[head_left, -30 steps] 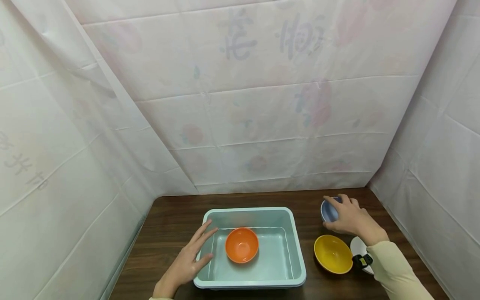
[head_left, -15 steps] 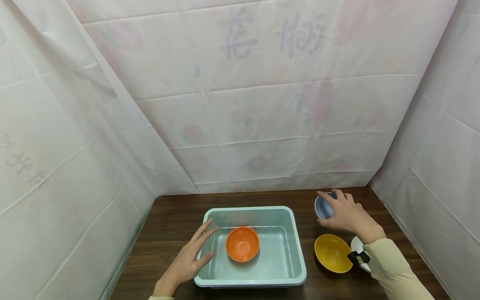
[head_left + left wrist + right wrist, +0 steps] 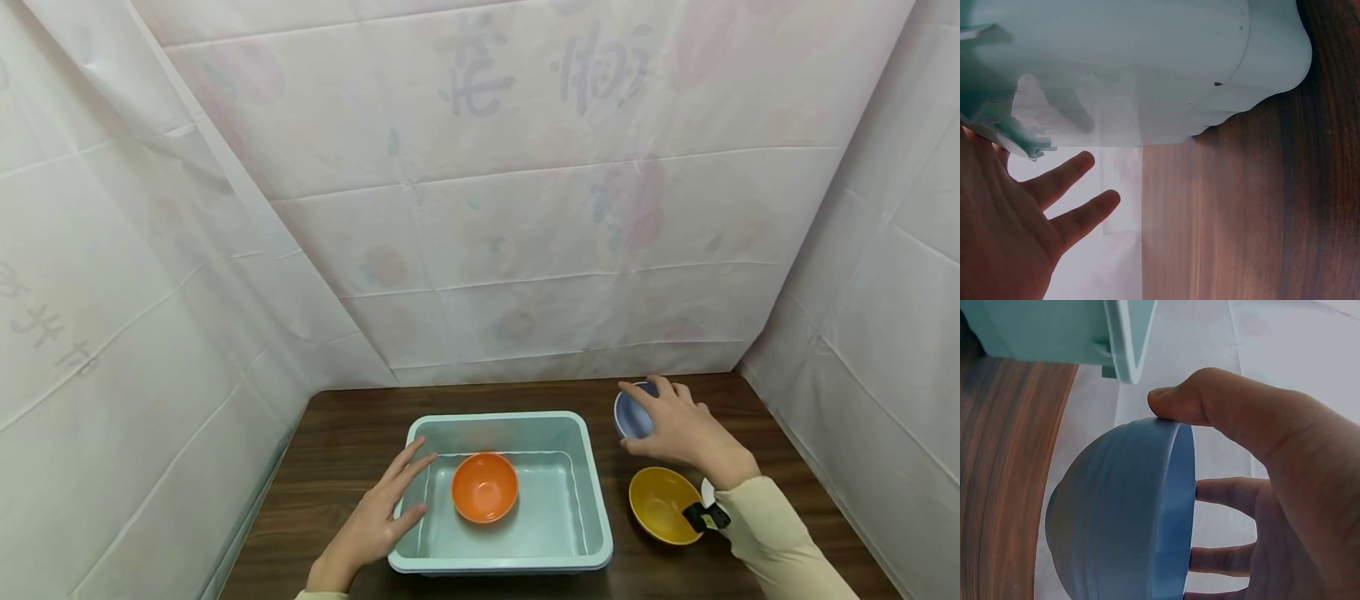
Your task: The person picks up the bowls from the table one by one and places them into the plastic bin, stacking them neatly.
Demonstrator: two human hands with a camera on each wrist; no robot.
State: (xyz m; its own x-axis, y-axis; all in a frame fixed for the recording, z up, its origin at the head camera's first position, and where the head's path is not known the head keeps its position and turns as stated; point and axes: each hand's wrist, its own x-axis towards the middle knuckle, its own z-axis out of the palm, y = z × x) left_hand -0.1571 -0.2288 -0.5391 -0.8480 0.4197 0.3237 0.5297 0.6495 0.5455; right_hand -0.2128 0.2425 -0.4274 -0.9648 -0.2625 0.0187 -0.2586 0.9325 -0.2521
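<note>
My right hand (image 3: 686, 429) grips a blue bowl (image 3: 632, 414) by its rim, at the back right of the table. In the right wrist view, the thumb presses one side of the bowl (image 3: 1116, 512) and the fingers reach its open side. My left hand (image 3: 371, 521), fingers spread and fairly straight, is at the left rim of a pale green plastic tub (image 3: 498, 569); whether it touches the rim I cannot tell. Inside the tub sits an orange bowl (image 3: 484, 489). A yellow bowl (image 3: 660, 504) stands right of the tub, below my right hand.
A white dish (image 3: 707, 492) shows only partly behind the right sleeve (image 3: 776, 529) and its black wrist strap (image 3: 706, 517). Dark wood table (image 3: 345, 433) surrounds the tub. White sheeting (image 3: 525, 250) hangs behind the table and along both sides.
My right hand has carried the blue bowl leftward toward the tub. The right sleeve now covers more of the white dish. My left hand has stayed in place.
</note>
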